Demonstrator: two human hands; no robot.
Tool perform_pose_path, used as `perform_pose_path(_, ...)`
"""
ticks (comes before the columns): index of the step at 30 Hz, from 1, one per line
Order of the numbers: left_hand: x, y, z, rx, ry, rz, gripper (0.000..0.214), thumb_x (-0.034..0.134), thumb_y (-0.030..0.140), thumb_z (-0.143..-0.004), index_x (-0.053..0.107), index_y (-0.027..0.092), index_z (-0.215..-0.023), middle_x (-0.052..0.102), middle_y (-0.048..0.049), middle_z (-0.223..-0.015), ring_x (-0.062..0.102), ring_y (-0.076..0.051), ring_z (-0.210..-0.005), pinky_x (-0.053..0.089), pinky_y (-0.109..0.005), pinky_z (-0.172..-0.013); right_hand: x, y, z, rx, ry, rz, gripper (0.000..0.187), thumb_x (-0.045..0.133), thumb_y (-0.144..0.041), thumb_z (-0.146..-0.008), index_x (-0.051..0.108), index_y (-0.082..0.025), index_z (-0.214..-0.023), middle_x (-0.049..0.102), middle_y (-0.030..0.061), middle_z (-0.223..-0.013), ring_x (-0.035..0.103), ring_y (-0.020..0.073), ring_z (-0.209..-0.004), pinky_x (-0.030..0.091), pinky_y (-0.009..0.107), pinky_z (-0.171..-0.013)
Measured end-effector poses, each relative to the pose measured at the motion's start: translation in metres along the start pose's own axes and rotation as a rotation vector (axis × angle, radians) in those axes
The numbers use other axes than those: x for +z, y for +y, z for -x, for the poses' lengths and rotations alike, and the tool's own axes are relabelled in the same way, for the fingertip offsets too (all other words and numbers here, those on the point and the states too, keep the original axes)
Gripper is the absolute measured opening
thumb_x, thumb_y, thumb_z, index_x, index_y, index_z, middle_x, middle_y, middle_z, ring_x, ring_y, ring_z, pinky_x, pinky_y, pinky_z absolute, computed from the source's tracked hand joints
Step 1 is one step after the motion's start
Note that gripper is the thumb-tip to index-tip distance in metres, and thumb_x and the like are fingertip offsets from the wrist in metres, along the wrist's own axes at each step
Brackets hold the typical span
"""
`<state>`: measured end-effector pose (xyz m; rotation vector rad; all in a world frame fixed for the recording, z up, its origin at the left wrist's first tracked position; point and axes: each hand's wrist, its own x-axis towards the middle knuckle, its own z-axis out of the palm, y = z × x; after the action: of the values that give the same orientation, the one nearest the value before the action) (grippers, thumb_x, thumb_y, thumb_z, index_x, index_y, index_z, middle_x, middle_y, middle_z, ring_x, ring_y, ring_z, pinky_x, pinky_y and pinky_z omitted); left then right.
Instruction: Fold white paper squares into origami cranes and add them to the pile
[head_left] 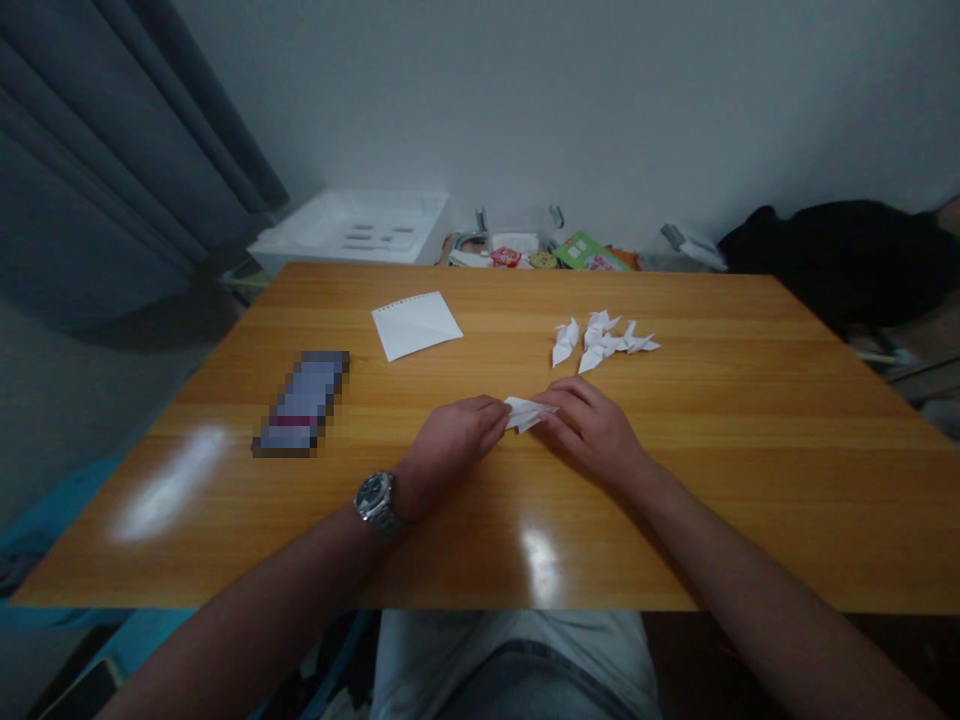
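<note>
Carefully, the watch-wearing left hand [454,440] and bare right hand [592,430] pinch a narrow folded white paper piece [527,414] between them, near white origami cranes [600,340] on the honey-brown wooden surface [720,420].

We wear a wristwatch [376,502] on our left wrist, with a dark round dial, a silver case and a linked metal bracelet. Our left hand [450,450] and right hand [592,430] are bare, as are both forearms. A pale grey garment [510,640] covers our lap, crossed by a darker curved band.
</note>
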<state>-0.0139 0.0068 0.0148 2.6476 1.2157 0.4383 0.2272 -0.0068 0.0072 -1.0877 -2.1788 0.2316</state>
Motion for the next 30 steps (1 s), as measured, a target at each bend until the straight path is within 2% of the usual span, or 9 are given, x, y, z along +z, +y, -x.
perform_pose_path(4,-0.002,-0.002,-0.002,-0.061,0.024,0.038,0.028,0.044,0.031,-0.107,0.068,0.019,-0.116,0.072,-0.007,-0.111,0.07,-0.019,-0.096,0.055,-0.027,-0.083,-0.007,-0.002,0.007,0.008,0.067,0.142,0.028,0.051,-0.036,-0.104,0.071,-0.02,-0.117,0.072,0.0081,-0.086,0.068,0.0215,-0.08,0.054,0.033,-0.074)
perform_pose_path(6,-0.003,-0.002,-0.002,-0.076,0.025,0.057,0.029,0.044,0.032,-0.107,0.069,0.019,-0.114,0.073,-0.0069,-0.108,0.07,-0.019,-0.096,0.055,-0.028,-0.084,-0.007,-0.004,0.009,-0.046,0.026,0.169,0.027,0.051,-0.035,-0.104,0.072,-0.021,-0.115,0.075,0.0068,-0.085,0.069,0.0193,-0.075,0.052,0.031,-0.071)
perform_pose_path(9,-0.003,-0.002,-0.001,-0.093,0.026,0.062,0.028,0.047,0.032,-0.106,0.068,0.018,-0.116,0.075,-0.0072,-0.106,0.071,-0.021,-0.095,0.055,-0.029,-0.084,-0.002,-0.009,0.009,-0.138,-0.088,0.183,0.027,0.05,-0.035,-0.105,0.072,-0.023,-0.115,0.078,0.0074,-0.102,0.072,0.0203,-0.085,0.054,0.032,-0.077)
perform_pose_path(12,0.0,-0.002,0.0,-0.094,0.029,0.044,0.026,0.048,0.033,-0.106,0.068,0.018,-0.115,0.076,-0.0074,-0.105,0.072,-0.021,-0.094,0.054,-0.029,-0.082,0.005,-0.013,0.007,-0.119,-0.178,0.238,0.031,0.049,-0.037,-0.105,0.067,-0.024,-0.128,0.076,0.0097,-0.112,0.072,0.0221,-0.09,0.054,0.032,-0.077)
perform_pose_path(17,0.0,-0.001,0.0,-0.099,0.025,0.026,0.025,0.047,0.032,-0.106,0.067,0.02,-0.116,0.077,-0.0065,-0.101,0.073,-0.019,-0.088,0.053,-0.026,-0.076,0.011,-0.013,0.004,-0.074,-0.22,0.283,0.026,0.052,-0.038,-0.104,0.069,-0.022,-0.115,0.076,0.0105,-0.101,0.069,0.0225,-0.083,0.051,0.032,-0.071)
perform_pose_path(23,-0.001,0.004,0.0,-0.1,0.004,0.017,0.024,0.047,0.033,-0.107,0.065,0.02,-0.114,0.077,-0.0059,-0.095,0.073,-0.02,-0.08,0.049,-0.026,-0.067,0.015,-0.012,0.002,-0.104,-0.211,0.382,0.023,0.055,-0.03,-0.102,0.066,-0.021,-0.121,0.074,0.0109,-0.1,0.067,0.0232,-0.083,0.048,0.032,-0.069)
perform_pose_path(30,-0.005,0.008,-0.004,-0.2,0.041,-0.065,0.023,0.048,0.03,-0.105,0.067,0.02,-0.114,0.077,-0.0068,-0.091,0.072,-0.021,-0.077,0.046,-0.027,-0.063,0.01,-0.017,-0.002,-0.136,-0.202,0.428,0.012,0.058,-0.024,-0.099,0.069,-0.02,-0.098,0.07,0.007,-0.085,0.062,0.0215,-0.076,0.042,0.033,-0.065)
